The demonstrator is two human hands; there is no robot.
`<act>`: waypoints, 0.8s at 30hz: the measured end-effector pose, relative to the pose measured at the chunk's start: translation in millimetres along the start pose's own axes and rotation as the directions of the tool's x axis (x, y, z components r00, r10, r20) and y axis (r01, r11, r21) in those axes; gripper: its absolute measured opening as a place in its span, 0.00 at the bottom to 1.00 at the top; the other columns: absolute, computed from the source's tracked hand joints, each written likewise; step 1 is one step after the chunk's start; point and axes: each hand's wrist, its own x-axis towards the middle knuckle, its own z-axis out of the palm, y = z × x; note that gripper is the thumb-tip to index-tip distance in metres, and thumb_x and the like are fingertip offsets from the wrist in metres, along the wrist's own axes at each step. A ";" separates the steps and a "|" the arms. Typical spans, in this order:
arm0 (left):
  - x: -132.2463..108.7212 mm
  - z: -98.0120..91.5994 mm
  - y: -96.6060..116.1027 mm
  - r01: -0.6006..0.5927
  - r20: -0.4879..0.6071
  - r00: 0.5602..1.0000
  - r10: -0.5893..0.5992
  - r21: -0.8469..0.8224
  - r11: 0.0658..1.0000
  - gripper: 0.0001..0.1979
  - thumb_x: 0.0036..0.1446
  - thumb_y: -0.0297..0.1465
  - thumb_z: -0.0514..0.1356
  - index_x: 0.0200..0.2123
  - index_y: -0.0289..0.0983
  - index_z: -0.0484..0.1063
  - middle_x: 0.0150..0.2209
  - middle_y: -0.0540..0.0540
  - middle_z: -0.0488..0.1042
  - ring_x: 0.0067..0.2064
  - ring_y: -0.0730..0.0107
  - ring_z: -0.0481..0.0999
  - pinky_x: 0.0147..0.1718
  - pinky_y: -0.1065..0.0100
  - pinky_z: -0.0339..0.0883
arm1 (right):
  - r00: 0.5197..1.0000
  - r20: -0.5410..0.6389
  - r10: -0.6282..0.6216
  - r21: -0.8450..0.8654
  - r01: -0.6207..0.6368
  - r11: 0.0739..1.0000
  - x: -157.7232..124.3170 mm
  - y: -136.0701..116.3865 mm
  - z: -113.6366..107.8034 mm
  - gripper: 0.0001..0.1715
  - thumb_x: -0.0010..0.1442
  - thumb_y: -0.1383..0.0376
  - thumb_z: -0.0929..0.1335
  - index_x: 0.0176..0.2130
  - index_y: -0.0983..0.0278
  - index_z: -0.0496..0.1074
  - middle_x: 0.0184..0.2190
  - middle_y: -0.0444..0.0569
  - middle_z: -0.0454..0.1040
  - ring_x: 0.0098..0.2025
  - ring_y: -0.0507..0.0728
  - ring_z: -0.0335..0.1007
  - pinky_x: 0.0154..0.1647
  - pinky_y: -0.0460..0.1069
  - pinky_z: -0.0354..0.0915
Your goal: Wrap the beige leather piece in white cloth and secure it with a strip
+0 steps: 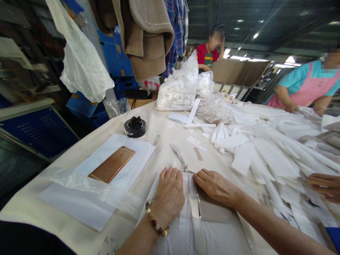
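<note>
A beige bag-like piece with a flap and a metal-edged strap lies before me, partly under thin white wrapping. My left hand, a beaded bracelet at its wrist, rests on the wrapping near the far edge, fingers curled down and together. Across the strap, my right hand pinches the far edge of the beige piece between thumb and fingers. What lies under the fingertips is mostly hidden. Just beyond both hands lies a pair of small scissors, blades toward me.
A gold phone lies on white paper at left, near a black tape roll. White strips pile up on the right, where another person's hand reaches in. Two co-workers stand beyond a stuffed plastic bag.
</note>
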 end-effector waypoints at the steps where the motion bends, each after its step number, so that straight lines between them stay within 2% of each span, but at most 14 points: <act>1: -0.1 0.2 -0.1 -0.001 -0.008 1.000 0.001 -0.002 1.000 0.23 0.55 0.19 0.44 0.54 0.26 0.61 0.55 0.35 0.65 0.60 0.57 0.59 0.61 0.52 0.43 | 1.000 -0.004 0.005 0.006 -0.005 1.000 0.3 0.4 0.8 0.05 0.59 0.74 0.63 0.35 0.70 0.69 0.29 0.51 0.71 0.28 0.57 0.64 0.26 0.49 0.63; 8: -0.3 -1.1 0.6 -0.002 -0.092 0.996 0.000 -0.030 1.000 0.18 0.54 0.18 0.46 0.47 0.31 0.66 0.46 0.40 0.70 0.51 0.60 0.66 0.58 0.54 0.50 | 0.995 -0.052 0.086 0.076 -0.082 0.994 -0.6 2.8 8.0 0.07 0.59 0.74 0.63 0.31 0.67 0.67 0.28 0.48 0.69 0.28 0.55 0.62 0.28 0.48 0.60; 12: -1.9 -4.6 1.2 0.008 -0.100 0.995 -0.012 -0.047 0.999 0.16 0.54 0.18 0.46 0.43 0.33 0.66 0.45 0.41 0.70 0.50 0.61 0.66 0.57 0.55 0.51 | 0.989 -0.065 0.130 0.092 -0.123 0.988 -3.3 2.0 8.8 0.09 0.60 0.75 0.62 0.30 0.66 0.67 0.27 0.48 0.69 0.28 0.54 0.61 0.29 0.47 0.59; 20: -3.1 -5.7 1.0 0.010 -0.099 0.995 -0.018 -0.078 0.997 0.17 0.55 0.18 0.45 0.44 0.33 0.65 0.45 0.42 0.70 0.51 0.61 0.65 0.57 0.55 0.50 | 0.989 -0.004 0.151 0.090 -0.150 0.985 -8.0 0.8 2.0 0.09 0.58 0.76 0.62 0.30 0.66 0.68 0.28 0.49 0.70 0.28 0.55 0.62 0.29 0.48 0.58; 24: -2.8 -4.2 1.1 0.011 -0.110 0.994 -0.020 -0.079 0.997 0.17 0.55 0.18 0.45 0.45 0.33 0.65 0.45 0.42 0.69 0.50 0.61 0.65 0.58 0.54 0.50 | 0.983 0.029 0.182 0.156 -0.184 0.970 -8.0 2.8 -0.4 0.11 0.60 0.76 0.61 0.30 0.66 0.68 0.28 0.49 0.70 0.29 0.55 0.63 0.30 0.48 0.60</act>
